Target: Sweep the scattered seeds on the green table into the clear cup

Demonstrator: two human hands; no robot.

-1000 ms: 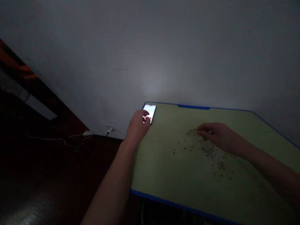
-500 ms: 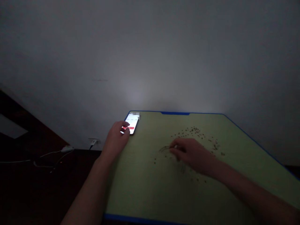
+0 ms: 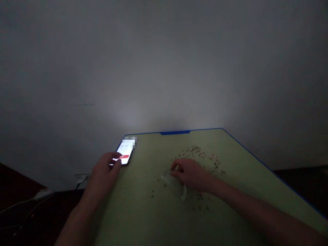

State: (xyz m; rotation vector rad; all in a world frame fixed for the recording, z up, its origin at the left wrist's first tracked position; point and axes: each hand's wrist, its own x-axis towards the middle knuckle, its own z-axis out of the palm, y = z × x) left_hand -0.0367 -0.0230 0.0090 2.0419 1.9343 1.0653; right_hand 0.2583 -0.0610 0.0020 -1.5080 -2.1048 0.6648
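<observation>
At the left side of the table my left hand (image 3: 107,171) rests by a smartphone (image 3: 126,149), its thumb and fingers apart over the lower edge of the lit screen. The screen is white with a red bar. Over the middle of the table, my right hand (image 3: 191,173) is closed in a pinch on a see-through, cup-like container (image 3: 174,182). Its pale rim shows, but blur and dim light hide its exact shape. Small dark bits (image 3: 196,149), like seeds or beans, lie scattered beyond, beside and in front of the right hand.
The pale green table (image 3: 143,218) has a blue edge and stands against a grey wall (image 3: 164,68). On the left, a plug sits in a wall socket (image 3: 82,178), and a power strip (image 3: 44,194) with cables lies in the dark.
The view has shifted, so the table sits lower and further left. The container in my right hand now shows clearly; before, it was barely visible. My left hand stays at the phone.
</observation>
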